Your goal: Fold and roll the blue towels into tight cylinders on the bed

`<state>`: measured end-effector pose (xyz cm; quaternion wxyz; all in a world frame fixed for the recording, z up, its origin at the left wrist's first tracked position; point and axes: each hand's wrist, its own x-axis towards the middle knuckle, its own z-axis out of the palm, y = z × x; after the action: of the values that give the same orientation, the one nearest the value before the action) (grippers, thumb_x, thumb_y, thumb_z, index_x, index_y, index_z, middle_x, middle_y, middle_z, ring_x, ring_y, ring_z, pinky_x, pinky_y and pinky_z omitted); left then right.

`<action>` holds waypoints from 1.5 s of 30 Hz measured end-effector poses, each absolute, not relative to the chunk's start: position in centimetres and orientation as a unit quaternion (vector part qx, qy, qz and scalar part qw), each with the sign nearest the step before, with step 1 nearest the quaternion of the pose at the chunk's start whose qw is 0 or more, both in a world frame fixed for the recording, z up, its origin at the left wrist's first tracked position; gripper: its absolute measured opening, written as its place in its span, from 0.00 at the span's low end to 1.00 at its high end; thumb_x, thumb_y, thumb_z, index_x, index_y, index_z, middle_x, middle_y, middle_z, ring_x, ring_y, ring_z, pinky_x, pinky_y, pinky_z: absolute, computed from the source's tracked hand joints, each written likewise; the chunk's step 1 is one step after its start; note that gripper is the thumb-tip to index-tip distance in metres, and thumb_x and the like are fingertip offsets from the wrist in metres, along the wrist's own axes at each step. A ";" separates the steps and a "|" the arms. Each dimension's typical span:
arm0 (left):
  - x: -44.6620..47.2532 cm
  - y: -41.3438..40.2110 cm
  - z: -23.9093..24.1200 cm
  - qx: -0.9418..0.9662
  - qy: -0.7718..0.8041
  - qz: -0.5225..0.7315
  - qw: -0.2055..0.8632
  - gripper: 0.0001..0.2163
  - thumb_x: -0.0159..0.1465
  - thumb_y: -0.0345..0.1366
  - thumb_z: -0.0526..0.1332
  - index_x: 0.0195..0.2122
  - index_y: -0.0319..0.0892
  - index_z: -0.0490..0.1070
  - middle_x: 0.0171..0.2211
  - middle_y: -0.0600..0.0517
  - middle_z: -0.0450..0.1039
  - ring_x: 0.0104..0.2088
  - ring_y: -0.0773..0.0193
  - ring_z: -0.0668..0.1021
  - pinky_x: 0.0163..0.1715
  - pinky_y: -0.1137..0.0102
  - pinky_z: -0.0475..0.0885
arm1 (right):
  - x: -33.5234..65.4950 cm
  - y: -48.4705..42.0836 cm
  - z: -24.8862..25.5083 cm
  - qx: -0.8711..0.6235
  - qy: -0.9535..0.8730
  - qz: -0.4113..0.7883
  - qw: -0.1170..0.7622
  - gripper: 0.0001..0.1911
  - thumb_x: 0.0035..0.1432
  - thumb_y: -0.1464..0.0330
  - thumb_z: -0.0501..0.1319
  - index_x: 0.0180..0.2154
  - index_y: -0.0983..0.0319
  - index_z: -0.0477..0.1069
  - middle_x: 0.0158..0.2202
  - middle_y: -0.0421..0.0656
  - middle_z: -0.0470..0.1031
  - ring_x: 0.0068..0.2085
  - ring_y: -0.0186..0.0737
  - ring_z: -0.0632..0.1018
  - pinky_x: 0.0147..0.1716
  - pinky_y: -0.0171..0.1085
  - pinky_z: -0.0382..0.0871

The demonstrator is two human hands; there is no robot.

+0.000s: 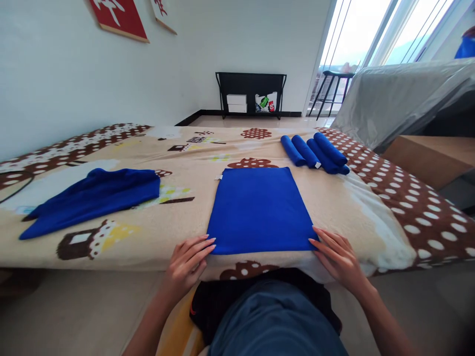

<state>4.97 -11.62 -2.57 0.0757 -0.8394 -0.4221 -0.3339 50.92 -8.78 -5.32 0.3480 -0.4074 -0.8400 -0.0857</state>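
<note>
A blue cloth (260, 210), folded into a flat rectangle, lies in front of me on a patterned blanket (185, 222). A small white tag sticks out at its far left corner. My left hand (188, 259) rests at the near left corner, its fingers stretched out with the tips touching the edge. At the near right corner my right hand (336, 254) lies likewise, fingers extended and slightly apart. Neither hand has lifted the cloth. Farther right, several rolled blue cloths (306, 150) sit side by side. A loose, crumpled blue cloth (96, 195) is on the left.
The blanket's brown polka-dot border (419, 212) runs down the right side. Beyond it stand a cardboard box (434, 158) and something under a plastic cover (404, 99). A black rack (252, 81) is by the far wall, and a stool (336, 75) stands near the window.
</note>
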 end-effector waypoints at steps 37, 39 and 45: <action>8.0 -8.7 -1.6 -0.640 -0.661 -0.390 -0.041 0.08 0.62 0.38 0.57 0.39 0.44 0.73 0.37 0.49 0.75 0.42 0.54 0.75 0.49 0.56 0.64 | 48.1 -5.2 -4.9 -0.518 -0.746 -0.056 0.414 0.06 0.65 0.67 0.58 0.42 0.61 0.71 0.32 0.42 0.72 0.37 0.42 0.71 0.41 0.43 0.66; 8.5 -9.0 -1.9 -0.629 -0.666 -0.401 0.019 0.08 0.62 0.37 0.57 0.40 0.44 0.72 0.44 0.46 0.74 0.48 0.50 0.73 0.50 0.54 0.62 | 48.2 -5.5 -5.3 -0.520 -0.732 -0.081 0.434 0.07 0.64 0.67 0.59 0.43 0.62 0.72 0.36 0.45 0.73 0.40 0.43 0.73 0.43 0.44 0.67; 9.1 -9.4 -2.8 -0.659 -0.624 -0.402 0.122 0.07 0.65 0.31 0.56 0.33 0.45 0.74 0.55 0.46 0.70 0.54 0.48 0.69 0.51 0.53 0.60 | 48.8 -6.4 -6.7 -0.472 -0.742 -0.138 0.456 0.08 0.63 0.70 0.62 0.45 0.59 0.74 0.44 0.45 0.75 0.44 0.42 0.75 0.46 0.44 0.68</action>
<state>9.06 -9.37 -2.82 0.1216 -0.6590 -0.6239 -0.4021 48.75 -6.39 -6.65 0.4564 -0.4717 -0.7416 -0.1385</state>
